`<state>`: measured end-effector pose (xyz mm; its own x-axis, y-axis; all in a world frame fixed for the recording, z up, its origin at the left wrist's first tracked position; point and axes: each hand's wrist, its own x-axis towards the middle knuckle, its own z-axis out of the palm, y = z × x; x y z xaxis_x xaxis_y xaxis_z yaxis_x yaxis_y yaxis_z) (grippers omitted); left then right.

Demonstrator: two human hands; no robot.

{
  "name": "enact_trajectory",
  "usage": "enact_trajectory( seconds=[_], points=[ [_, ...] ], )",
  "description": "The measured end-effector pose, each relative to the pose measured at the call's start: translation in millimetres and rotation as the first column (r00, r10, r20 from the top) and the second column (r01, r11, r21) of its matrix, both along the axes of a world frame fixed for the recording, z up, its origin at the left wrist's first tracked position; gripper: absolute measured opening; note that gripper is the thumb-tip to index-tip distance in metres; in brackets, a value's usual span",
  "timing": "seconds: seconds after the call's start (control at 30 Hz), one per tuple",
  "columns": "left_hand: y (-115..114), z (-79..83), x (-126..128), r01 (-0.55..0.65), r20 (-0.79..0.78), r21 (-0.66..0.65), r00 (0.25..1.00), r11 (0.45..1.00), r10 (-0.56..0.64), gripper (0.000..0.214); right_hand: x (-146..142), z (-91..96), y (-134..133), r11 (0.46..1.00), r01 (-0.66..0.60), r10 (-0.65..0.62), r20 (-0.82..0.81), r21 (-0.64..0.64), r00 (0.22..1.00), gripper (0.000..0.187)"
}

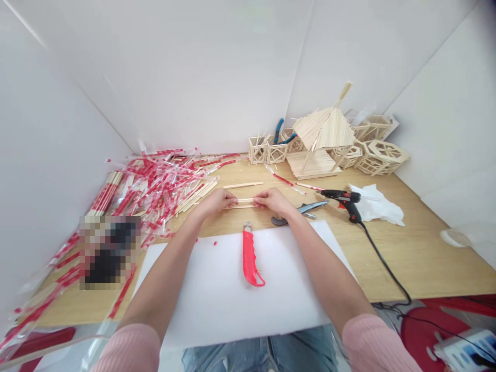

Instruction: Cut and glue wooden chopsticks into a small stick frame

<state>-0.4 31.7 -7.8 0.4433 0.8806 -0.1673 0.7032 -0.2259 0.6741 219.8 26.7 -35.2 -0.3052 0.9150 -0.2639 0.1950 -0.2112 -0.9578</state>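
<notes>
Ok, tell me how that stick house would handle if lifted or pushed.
The stick house is probably light for its size, given its thin wood and open sides. It looks fragile, since slender posts seem to carry the broad roof. If nudged, it may slide rather than tip, given its wide, flat base.

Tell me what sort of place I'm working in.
Probably a craft workbench: a glue gun sits on a wooden table, a small stick-built house stands toward the back, and red-and-clear wrappers lie heaped at left.
</notes>
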Motion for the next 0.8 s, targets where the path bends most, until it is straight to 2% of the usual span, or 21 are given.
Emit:
enact_trajectory(
  seconds=[0.13,0.23,0.4,0.5,0.6,0.73,0.8],
  points=[
    [1,-1.5,0,0.008,-0.015,-0.018,1.000,1.000,-0.009,0.041,-3,-6.5,2,0.995,0.073,-0.076,0.049,0.061,0.996,0.009],
    [2,-5.0,1,0.012,-0.017,0.005,1.000,1.000,-0.012,0.039,-1,-10.4,4,0.988,0.058,-0.081,0.155,0.144,0.985,0.009],
    [4,-10.4,1,-0.021,0.118,-0.039,0.993,0.999,0.026,0.038,6,-11.2,5,0.943,-0.070,-0.084,0.434,0.327,0.897,0.017],
    [4,-10.0,-4,-0.040,0.141,-0.064,0.989,0.997,0.049,0.036,7,-8.8,4,0.909,-0.174,-0.024,0.462,0.380,0.887,0.022],
    [-1,-9.3,-12,-0.067,0.158,-0.050,0.985,0.996,0.074,0.036,4,-4.2,2,0.848,-0.278,0.036,0.474,0.451,0.880,0.024],
    [-13,-13.4,-18,-0.114,0.202,-0.068,0.971,0.991,0.126,0.041,0,3.0,0,0.788,-0.353,0.044,0.526,0.505,0.849,0.023],
    [-19,-16.8,-15,-0.144,0.217,-0.032,0.965,0.989,0.148,0.041,0,5.0,-1,0.773,-0.370,0.033,0.550,0.515,0.834,0.022]
  ],
)
